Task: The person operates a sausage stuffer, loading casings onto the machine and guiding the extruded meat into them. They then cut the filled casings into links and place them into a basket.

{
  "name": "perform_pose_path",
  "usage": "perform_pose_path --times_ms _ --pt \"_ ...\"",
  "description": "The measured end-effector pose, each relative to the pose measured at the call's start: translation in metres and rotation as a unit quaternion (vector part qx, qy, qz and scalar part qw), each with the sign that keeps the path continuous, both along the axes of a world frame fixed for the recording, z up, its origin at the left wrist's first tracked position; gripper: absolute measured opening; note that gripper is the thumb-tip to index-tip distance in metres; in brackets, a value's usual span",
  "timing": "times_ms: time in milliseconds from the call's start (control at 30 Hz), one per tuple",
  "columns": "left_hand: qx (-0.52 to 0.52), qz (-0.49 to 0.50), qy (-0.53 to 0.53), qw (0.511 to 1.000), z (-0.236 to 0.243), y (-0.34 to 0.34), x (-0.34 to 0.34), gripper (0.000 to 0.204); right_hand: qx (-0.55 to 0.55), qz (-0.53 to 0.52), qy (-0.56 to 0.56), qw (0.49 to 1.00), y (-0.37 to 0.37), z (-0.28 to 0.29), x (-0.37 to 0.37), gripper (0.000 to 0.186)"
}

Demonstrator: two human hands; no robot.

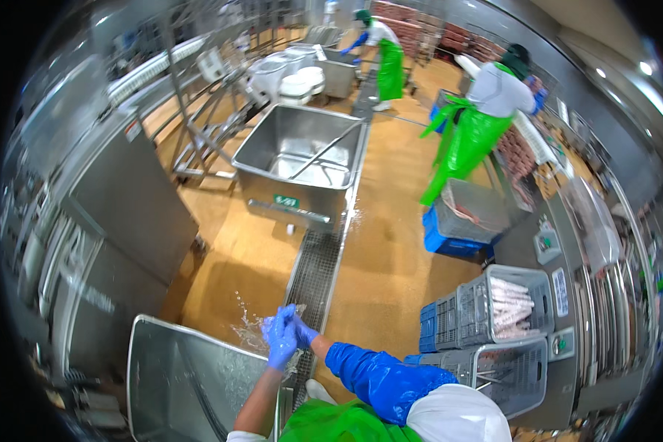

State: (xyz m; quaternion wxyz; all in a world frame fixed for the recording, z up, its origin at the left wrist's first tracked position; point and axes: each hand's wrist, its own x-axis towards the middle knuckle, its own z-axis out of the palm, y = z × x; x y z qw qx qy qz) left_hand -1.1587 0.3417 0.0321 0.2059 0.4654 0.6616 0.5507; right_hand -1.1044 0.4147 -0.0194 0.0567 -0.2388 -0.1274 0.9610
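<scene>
My left hand (281, 338) and my right hand (303, 330), both in blue gloves, are closed together above the edge of a wet steel bin (144, 365) at the bottom. Water splashes around my fingers; whatever they grip, if anything, is hidden. My right forearm wears a blue sleeve cover, and a green apron (331, 423) shows below. A grated floor drain (314, 269) runs just beyond my hands.
A steel cart (287, 184) stands ahead. Two co-workers (486, 99) (383, 51) in green aprons work farther off. Stacked crates (438, 324) and a steel line (589, 368) line the right; a steel cabinet (121, 206) and racks stand left.
</scene>
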Motion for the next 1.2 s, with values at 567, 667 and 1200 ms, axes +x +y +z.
perform_pose_path --times_ms 567,667,1200 --pt "-0.226 -0.396 -0.261 0.851 0.061 0.429 0.428 0.067 0.226 -0.603 -0.116 0.756 0.313 0.131 0.431 0.055" --pt "-0.318 -0.427 -0.185 0.826 0.078 0.506 0.468 0.061 0.276 -0.510 -0.150 0.801 0.326 0.161 0.496 0.062" --pt "-0.304 -0.722 0.184 0.594 -0.073 0.805 0.676 0.019 0.284 -0.815 -0.440 0.247 0.415 0.117 0.943 0.021"
